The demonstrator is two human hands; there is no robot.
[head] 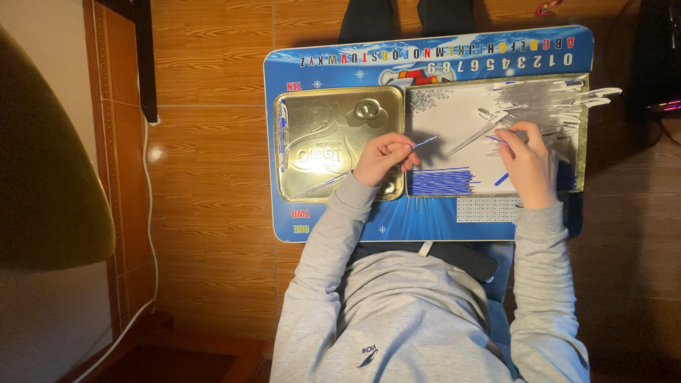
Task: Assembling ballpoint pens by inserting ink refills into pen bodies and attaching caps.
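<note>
left hand (383, 157) pinches a thin blue refill (424, 142), its tip poking out past the fingers over the white sheet (454, 117). right hand (528, 164) is curled narrow around another slim blue piece, fingers tucked in. just below the left hand's tip lies a neat row of blue refills (441, 181); beyond the right hand, a heap of clear pen barrels (546, 96). gold tin lid (333, 142) sits beside the left hand.

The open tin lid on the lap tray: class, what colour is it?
Gold, a shiny metal lid, seen in the head view.
</note>
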